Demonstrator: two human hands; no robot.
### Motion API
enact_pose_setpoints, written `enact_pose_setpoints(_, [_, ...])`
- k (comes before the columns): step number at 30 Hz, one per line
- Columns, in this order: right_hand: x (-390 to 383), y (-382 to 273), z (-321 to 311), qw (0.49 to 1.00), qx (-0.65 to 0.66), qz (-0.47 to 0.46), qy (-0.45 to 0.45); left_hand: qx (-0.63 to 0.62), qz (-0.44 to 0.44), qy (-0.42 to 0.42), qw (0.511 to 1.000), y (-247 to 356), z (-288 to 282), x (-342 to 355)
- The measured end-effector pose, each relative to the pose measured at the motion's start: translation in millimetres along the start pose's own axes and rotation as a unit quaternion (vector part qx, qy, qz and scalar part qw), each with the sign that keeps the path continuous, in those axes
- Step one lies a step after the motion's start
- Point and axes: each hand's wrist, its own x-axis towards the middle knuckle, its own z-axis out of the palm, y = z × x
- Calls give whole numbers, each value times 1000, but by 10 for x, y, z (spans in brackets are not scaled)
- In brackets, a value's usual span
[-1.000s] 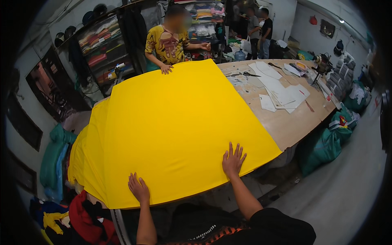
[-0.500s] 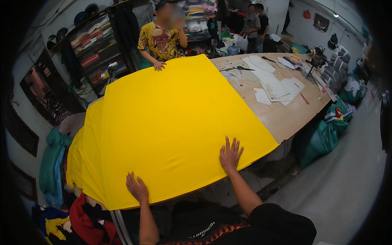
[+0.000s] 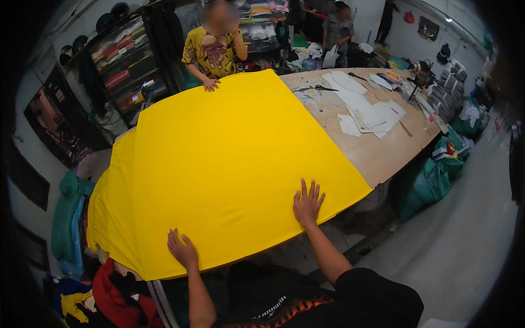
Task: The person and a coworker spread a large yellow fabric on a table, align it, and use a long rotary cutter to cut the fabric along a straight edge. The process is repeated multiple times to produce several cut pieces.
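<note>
A large sheet of yellow fabric (image 3: 229,153) lies spread over the table, smooth across most of its surface. Along its left side it falls in loose folds. My left hand (image 3: 182,250) rests flat on the cloth near its front edge, fingers stretched out. Farther right, my right hand (image 3: 308,205) also presses flat on the fabric, fingers spread, close to the front right corner. Neither hand grips anything. Across the table, a person in a yellow patterned shirt (image 3: 213,52) has one hand (image 3: 211,85) on the far edge of the cloth.
White paper pattern pieces (image 3: 363,112) and black scissors (image 3: 326,88) lie on the bare wooden tabletop (image 3: 377,164) at right. Green sacks (image 3: 424,191) stand beside the table's right end. Dark and red clothes (image 3: 112,292) are heaped at lower left. Another person (image 3: 337,35) stands at the back.
My hands stay flat in nearly the same places on the cloth. The view has shifted slightly. At the back, the standing person has moved and a white bag shows at their side.
</note>
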Motion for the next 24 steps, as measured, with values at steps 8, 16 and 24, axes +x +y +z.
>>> enact_pose_setpoints(8, [-2, 29, 45, 1000, -9, -6, 16, -21, -12, -8, 1000, 33, -33, 17])
enact_pose_setpoints(16, [-4, 13, 36, 1000, -24, -4, 15, -24, -13, 5, 1000, -4, 2, 19])
enact_pose_setpoints(24, [11, -30, -6, 1000, -19, 5, -3, -40, -19, 10, 999, -5, -11, 25])
